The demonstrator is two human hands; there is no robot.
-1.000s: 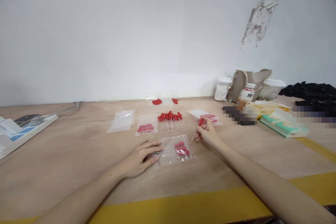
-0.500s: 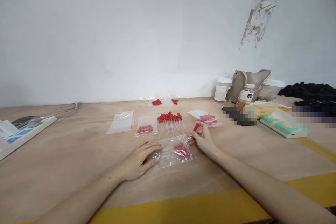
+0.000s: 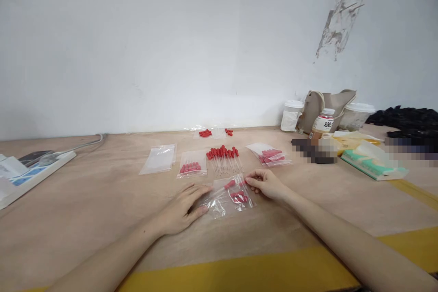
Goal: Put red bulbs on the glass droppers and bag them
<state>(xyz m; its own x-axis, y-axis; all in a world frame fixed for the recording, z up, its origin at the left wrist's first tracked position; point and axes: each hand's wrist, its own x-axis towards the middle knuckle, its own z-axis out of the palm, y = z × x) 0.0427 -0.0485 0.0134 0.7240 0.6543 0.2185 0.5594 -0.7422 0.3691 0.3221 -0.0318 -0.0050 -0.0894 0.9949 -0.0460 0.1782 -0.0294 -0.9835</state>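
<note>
A clear zip bag (image 3: 226, 208) lies flat between my hands, with several red-bulbed droppers (image 3: 239, 197) inside, their thin tubes pointing left. My left hand (image 3: 183, 205) rests palm down at the bag's left end, thumb and fingers spread, fingertips touching the plastic. At the bag's right end, my right hand (image 3: 268, 185) pinches the red bulb of another dropper (image 3: 243, 183), whose tube lies inside the bag. Just beyond the bag is a row of loose droppers (image 3: 223, 154), bulbs away from me. Left of that row lies a filled bag of droppers (image 3: 190, 167).
Flat bags (image 3: 158, 159) lie at left, and a pile of filled bags (image 3: 272, 157) at right. Red bulbs (image 3: 205, 133) sit by the wall. A power strip (image 3: 37, 175) is far left; a bottle (image 3: 321, 125), cup (image 3: 290, 116) and tissue pack (image 3: 371, 164) stand right.
My right hand has moved left and lowered the dropper, and its tube has slid into the bag up to the bulb. The left hand stays on the bag's left end.
</note>
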